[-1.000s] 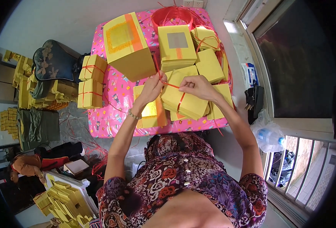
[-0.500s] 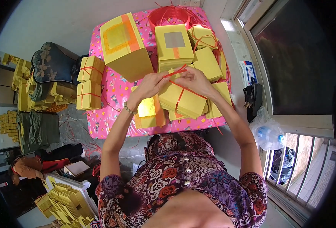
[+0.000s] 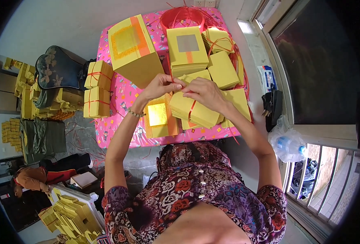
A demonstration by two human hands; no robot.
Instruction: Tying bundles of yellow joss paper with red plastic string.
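My left hand point(image 3: 163, 87) and my right hand point(image 3: 206, 93) meet above a stack of yellow paper point(image 3: 204, 114), fingertips pinched close together. Between them they grip a red plastic strap point(image 3: 193, 108), which runs down across the stack; its crossing is mostly hidden behind my fingers. Below my left hand lies a yellow stack with a shiny gold square point(image 3: 157, 114). Past my hands stand a tall block of yellow paper point(image 3: 141, 67) and a stack with a silver square point(image 3: 187, 44).
Two strapped yellow bundles point(image 3: 97, 101) sit at the left edge of the pink patterned tablecloth point(image 3: 119, 128). A coil of red strap point(image 3: 167, 21) lies at the back. A dark cushioned chair point(image 3: 60, 67) stands left. At lower left, a person point(image 3: 31, 179) is beside more yellow paper.
My hands have drawn together and turned knuckles up. The strap's loose ends, raised before, are now mostly hidden in my fingers.
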